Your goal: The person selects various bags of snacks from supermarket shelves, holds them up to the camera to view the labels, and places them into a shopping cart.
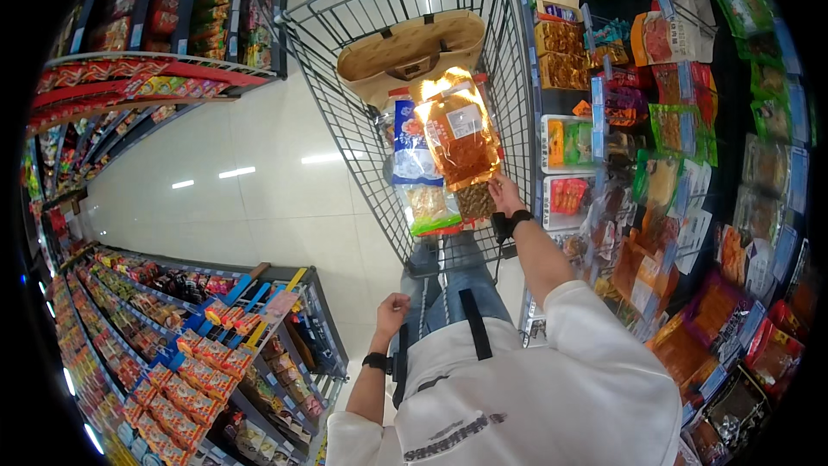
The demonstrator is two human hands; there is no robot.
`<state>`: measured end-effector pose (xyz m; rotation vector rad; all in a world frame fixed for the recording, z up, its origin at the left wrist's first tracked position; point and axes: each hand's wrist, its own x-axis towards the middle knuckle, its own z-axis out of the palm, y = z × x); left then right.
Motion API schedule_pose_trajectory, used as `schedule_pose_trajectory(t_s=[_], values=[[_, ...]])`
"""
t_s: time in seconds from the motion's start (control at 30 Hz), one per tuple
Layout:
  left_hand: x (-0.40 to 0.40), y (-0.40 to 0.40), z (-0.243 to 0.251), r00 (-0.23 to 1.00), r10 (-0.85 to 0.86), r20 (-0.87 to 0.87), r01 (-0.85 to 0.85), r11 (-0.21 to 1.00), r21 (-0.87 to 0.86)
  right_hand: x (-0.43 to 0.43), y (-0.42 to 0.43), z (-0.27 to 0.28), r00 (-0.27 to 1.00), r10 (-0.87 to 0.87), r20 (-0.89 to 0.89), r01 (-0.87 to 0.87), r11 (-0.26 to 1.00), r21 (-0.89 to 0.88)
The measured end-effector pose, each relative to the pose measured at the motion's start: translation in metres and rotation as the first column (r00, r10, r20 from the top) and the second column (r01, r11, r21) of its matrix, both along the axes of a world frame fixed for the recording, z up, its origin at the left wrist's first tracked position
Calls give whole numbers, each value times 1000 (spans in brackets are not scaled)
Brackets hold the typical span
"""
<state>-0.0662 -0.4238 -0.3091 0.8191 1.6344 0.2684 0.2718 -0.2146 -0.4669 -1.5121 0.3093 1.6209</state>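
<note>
My right hand (506, 194) grips the lower right corner of a shiny gold food packet (458, 133) with a white label, over the wire shopping cart (375, 191). Under and beside that packet lie a blue and white food bag (414, 149), a clear bag with a green edge (430, 207) and a bag of small brown pieces (475, 202). Behind them a tan carrier bag (414, 45) stands with its top agape. My left hand (392, 312) hangs near my waist, outside the cart, its fingers curled with nothing visible in them.
Close along the cart's right side runs a shelf of packaged foods (569, 142) with hanging packets and price tags. Snack shelves stand at the upper left (181, 6) and lower left (194, 362). Pale floor tiles (272, 207) lie between them and the cart.
</note>
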Motion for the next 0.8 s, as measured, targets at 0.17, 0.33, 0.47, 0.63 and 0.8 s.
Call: schedule_pose_trajectory(t_s=[0.17,0.33,0.47,0.63,0.8], values=[[-17,8,6,998,-1,56,-1,999,33,-12,-7,36,999,-32,-30,33,999,39],[-38,30,3,995,-50,86,48,998,35,-30,-26,88,987,-59,-152,82,985,151],[-60,46,-8,991,-69,118,52,988,143,-61,-43,147,987,-76,-141,106,969,222],[-75,76,-10,968,-167,186,120,964,239,-88,-77,180,986,-88,-141,126,950,287],[-88,82,-22,932,-239,272,153,940,304,-122,-99,229,995,-56,-85,83,930,357]])
